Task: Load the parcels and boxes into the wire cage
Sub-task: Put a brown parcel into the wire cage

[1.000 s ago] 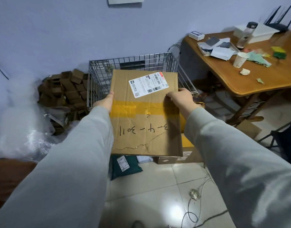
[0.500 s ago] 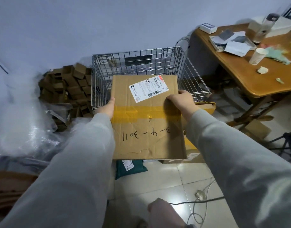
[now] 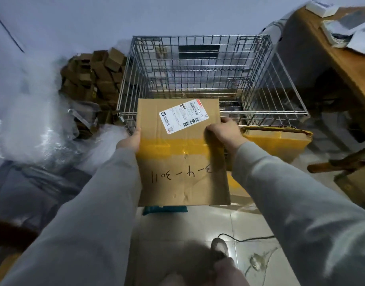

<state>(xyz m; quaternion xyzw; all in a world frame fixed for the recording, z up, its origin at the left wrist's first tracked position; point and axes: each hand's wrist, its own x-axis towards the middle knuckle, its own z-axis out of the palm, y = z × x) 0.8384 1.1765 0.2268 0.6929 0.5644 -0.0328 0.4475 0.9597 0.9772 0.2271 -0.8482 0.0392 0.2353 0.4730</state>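
Since the earlier frames the view has tipped down and closer: the wire cage [image 3: 200, 79] now fills the space just beyond the hands, and the cardboard box [image 3: 182, 153] reaches with its far edge over the cage's near rim, where before it was held short of it. The left hand [image 3: 130, 141] grips the box's left edge and the right hand [image 3: 224, 134] grips its right edge, fingers curled over the side; the two hands are well apart, with the box flat between them, top face up. On that face, between the hands and slightly beyond them, sits a white shipping label [image 3: 183, 116]; a band of yellow tape [image 3: 177, 146] runs across from hand to hand, and the handwritten "3-4-3011" lies on the near side of the tape, upside down to the wearer. Grey sleeves cover both arms.

To the right of the right hand, a second box with yellow tape [image 3: 278, 141] rests on the floor against the front of the cage. Beyond and left of the left hand is a heap of small brown cartons [image 3: 95, 75], and further left a mass of bubble wrap [image 3: 33, 120]. Under the near edge of the held box a teal parcel [image 3: 165, 209] shows on the tiled floor [image 3: 249, 228]. Far right of the right hand stands the wooden bench [image 3: 347, 58] with papers on it.
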